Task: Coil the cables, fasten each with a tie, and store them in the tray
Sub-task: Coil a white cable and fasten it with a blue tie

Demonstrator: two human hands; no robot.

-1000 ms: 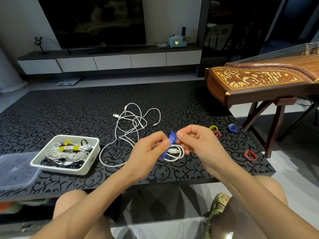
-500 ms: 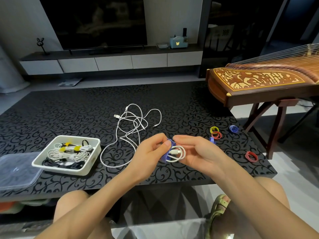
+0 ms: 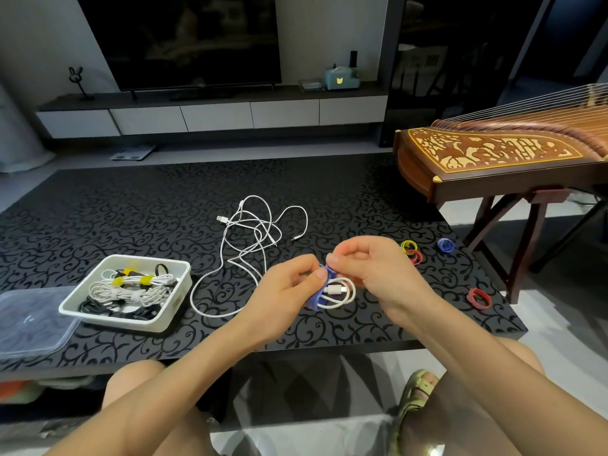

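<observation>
Over black scroll-patterned tabletop (image 3: 131, 209), right of white plastic tray (image 3: 179, 291): hands together, left hand (image 3: 283, 287) pinching small white coiled cable (image 3: 343, 292), right hand (image 3: 371, 271) pinching blue fabric tie (image 3: 316, 301), upright a second ago, now wrapped round. Fastening nearly done.
</observation>
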